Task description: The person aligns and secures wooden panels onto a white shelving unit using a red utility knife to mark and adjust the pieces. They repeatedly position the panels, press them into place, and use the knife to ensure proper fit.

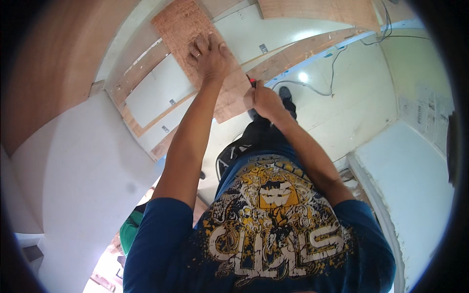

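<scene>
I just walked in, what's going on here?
A person in a blue T-shirt has the left hand spread on a long reddish-brown wooden board. The right hand grips a small black-and-red tool at the board's right edge; whether it touches the wood is unclear. Farther right, a thin grey cable lies on the pale floor.

There are two hands, one held board, one tool and, apparently, two shoes.

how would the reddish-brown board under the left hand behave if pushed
The board is probably stiff, since its long edges run straight with no visible sag. Being flat and broad, it would likely slide rather than roll. The left hand, spread on top, may hold back that sliding.
</scene>
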Demonstrator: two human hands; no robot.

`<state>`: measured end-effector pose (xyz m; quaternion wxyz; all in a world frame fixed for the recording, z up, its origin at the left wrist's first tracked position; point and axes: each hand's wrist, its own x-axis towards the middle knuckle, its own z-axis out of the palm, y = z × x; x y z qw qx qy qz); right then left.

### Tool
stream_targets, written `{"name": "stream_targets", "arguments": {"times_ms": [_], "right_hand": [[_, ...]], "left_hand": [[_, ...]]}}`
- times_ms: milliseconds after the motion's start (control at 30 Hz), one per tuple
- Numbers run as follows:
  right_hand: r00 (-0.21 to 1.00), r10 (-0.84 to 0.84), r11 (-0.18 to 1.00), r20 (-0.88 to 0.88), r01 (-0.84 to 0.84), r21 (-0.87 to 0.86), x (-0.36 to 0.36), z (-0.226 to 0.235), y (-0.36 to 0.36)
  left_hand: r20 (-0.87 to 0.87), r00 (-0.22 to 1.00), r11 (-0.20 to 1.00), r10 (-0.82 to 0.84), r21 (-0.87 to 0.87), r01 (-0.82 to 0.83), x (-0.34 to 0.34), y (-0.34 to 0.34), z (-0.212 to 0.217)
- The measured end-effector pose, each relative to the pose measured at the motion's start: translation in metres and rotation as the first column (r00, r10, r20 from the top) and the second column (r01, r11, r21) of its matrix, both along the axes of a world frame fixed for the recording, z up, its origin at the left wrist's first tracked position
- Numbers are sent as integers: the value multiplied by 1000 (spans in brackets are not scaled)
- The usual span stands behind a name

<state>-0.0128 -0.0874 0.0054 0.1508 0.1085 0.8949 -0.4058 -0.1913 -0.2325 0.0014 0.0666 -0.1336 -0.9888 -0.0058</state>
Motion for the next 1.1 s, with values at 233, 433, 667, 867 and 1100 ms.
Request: {"name": "stream_targets", "arguments": {"times_ms": [233,433,667,867,1100], "right_hand": [[960,-263,936,-99,229,-266,32,43,29],[843,-531,616,83,452,-645,40,17,67],[856,-501,631,125,460,-625,34,7,106],[949,-313,762,-34,230,-605,-16,31,133],[981,-194,856,22,180,-485,-42,33,203]], "left_hand": [[26,1000,997,-15,71,13,13,-8,2],[136,988,974,-69,225,37,14,-14,28],[641,670,451,373,506,-735,157,-124,17],[367,913,416,180,812,-409,156,-158,30],[504,792,650,345,481,-589,70,-230,152]]}}
